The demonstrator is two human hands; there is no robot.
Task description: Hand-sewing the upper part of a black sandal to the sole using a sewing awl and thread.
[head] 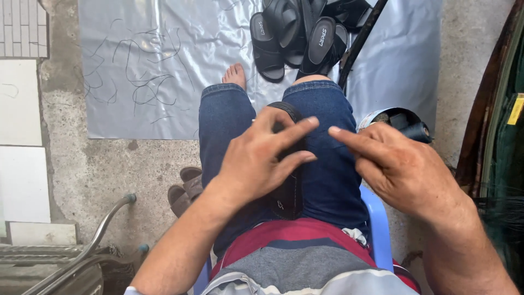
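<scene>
A black sandal (289,188) lies lengthwise on my lap, across my blue jeans. My left hand (262,155) rests on top of it, thumb hooked over its far end and fingers stretched out to the right. My right hand (401,166) hovers just to the right of the lap, its index finger pointing left, almost meeting the left fingertips; it holds nothing. Most of the sandal is hidden under my left hand.
A pile of black sandals (297,35) lies on a grey plastic sheet (164,65) ahead, with thin black trimmings scattered on it. A blue plastic chair (376,224) is under me. Brown slippers (183,191) sit left, a metal frame (103,229) lower left, a small container (404,123) right.
</scene>
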